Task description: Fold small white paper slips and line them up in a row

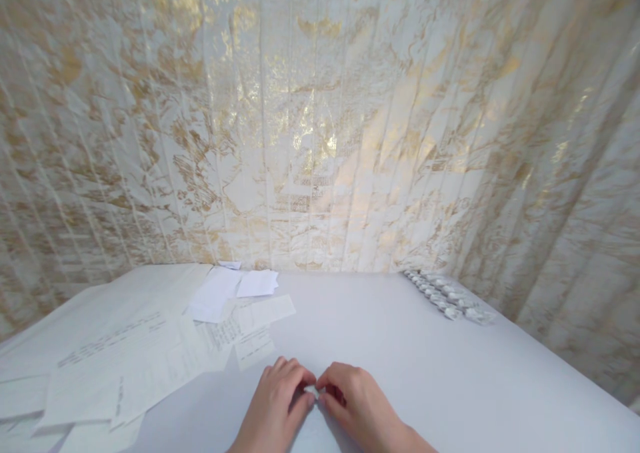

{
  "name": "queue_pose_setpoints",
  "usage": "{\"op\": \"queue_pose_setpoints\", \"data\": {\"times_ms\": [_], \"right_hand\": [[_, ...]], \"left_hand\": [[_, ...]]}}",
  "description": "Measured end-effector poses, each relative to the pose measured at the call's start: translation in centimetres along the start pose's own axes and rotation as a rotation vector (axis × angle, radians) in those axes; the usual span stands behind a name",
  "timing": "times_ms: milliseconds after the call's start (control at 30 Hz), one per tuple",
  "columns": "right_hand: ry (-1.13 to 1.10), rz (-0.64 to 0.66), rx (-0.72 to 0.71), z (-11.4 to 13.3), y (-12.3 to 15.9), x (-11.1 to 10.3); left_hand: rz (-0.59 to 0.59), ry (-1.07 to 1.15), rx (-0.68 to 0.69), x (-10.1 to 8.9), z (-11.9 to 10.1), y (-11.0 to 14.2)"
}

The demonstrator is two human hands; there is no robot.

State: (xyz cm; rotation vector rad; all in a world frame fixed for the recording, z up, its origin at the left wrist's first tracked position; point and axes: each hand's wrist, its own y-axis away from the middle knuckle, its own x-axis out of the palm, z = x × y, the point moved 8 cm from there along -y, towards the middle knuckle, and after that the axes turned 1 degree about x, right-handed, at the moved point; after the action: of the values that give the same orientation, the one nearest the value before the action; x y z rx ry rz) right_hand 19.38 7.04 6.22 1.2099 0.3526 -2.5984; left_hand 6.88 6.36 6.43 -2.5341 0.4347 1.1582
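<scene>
Low in the middle of the head view, my left hand (285, 396) and my right hand (356, 400) meet with their fingertips almost touching. Thumb and forefinger of each hand pinch a small pale piece of paper (313, 392) between them. Most of this piece is hidden by the fingers, so its full shape does not show. The white table (390, 346) lies under both hands. Nearest to my left hand is a small printed slip (255, 346), lying flat just beyond it.
Printed sheets (130, 336) overlap across the table's left side. Blank white slips (257, 283) lie at the back left. At the back right, small silvery-grey folded pieces (447, 293) stand in rows. A gold-patterned curtain (320, 140) hangs behind the table.
</scene>
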Motion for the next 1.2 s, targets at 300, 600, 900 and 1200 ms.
{"op": "queue_pose_setpoints", "data": {"times_ms": [300,600,900,1200], "right_hand": [[-0.27,-0.015,-0.021,0.6,0.3,-0.4],[-0.876,0.057,0.072,-0.7,0.3,2.3],[-0.736,0.012,0.043,-0.2,0.8,1.5],[-0.588,-0.101,-0.114,0.4,1.2,0.3]], "left_hand": [[0.0,0.378,-0.096,0.3,0.1,-0.4],[-0.023,0.593,0.055,0.4,-1.7,0.6],[-0.063,0.416,0.113,-0.5,-1.9,1.0],[-0.097,0.577,0.024,0.6,-1.0,0.8]]}}
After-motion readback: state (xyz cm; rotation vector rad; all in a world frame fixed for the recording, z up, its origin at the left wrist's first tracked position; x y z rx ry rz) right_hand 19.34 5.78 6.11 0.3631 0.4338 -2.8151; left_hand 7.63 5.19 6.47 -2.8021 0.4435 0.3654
